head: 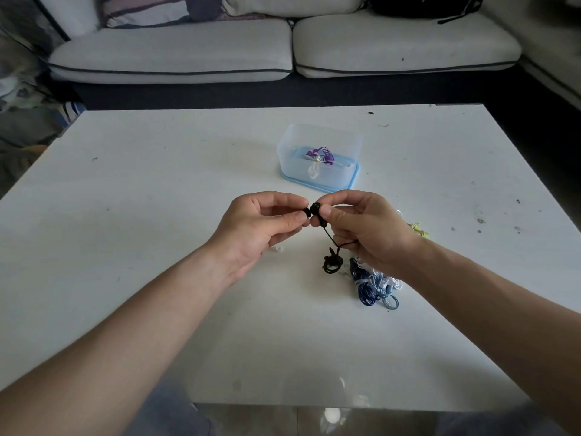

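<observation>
The left hand [261, 225] pinches 1 black earbud [305, 212] between thumb and forefinger above the white table [157, 184]. The right hand [367, 231] clamps what looks like the 2nd bud [316, 208], its curled fingers trapping the cord [328, 236], whose tied bundle [331, 264] dangles below. Blue and white cords [374, 287] lie under that wrist, and a clear box [320, 174] stands beyond.

Both hands [309, 221] pinching black earbuds [315, 209] above white table [157, 184], cable pile [374, 287], plastic box [319, 160] behind
</observation>
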Demonstrator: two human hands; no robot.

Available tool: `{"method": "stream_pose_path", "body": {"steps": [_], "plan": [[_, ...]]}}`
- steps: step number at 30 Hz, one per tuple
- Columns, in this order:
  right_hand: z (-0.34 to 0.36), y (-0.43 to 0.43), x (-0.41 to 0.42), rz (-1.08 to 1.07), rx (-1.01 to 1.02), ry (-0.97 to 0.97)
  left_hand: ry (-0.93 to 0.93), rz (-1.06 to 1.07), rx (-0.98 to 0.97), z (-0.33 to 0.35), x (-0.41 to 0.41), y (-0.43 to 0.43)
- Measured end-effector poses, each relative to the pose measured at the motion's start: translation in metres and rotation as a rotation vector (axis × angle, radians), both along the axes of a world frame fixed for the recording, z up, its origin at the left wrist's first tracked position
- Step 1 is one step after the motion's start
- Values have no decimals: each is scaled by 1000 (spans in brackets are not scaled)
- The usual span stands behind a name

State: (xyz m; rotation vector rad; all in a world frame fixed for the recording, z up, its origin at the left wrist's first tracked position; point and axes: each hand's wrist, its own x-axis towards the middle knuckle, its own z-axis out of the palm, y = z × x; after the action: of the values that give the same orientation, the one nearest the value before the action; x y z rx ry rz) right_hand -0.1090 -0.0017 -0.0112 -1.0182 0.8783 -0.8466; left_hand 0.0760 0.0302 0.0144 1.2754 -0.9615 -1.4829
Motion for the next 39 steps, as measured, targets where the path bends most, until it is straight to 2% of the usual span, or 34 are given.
{"method": "stream_pose_path", "body": {"steps": [8, 14, 27, 35, 39], "plan": [[-1, -3, -3, 102, 59, -51, -139, -35, -60, 1, 1, -1], [2, -1, -4, 158, 76, -69, -97, -70, -89, 1, 2, -1], [1, 4, -2, 118, 116, -97, -77, -71, -108, -4, 1, -3], [1, 6, 0, 72, 61, -24, -138, -66, -74, -8, 0, -2], [1, 7, 1, 41, 52, -12, -94, -52, -58, -9, -2, -1]]}}
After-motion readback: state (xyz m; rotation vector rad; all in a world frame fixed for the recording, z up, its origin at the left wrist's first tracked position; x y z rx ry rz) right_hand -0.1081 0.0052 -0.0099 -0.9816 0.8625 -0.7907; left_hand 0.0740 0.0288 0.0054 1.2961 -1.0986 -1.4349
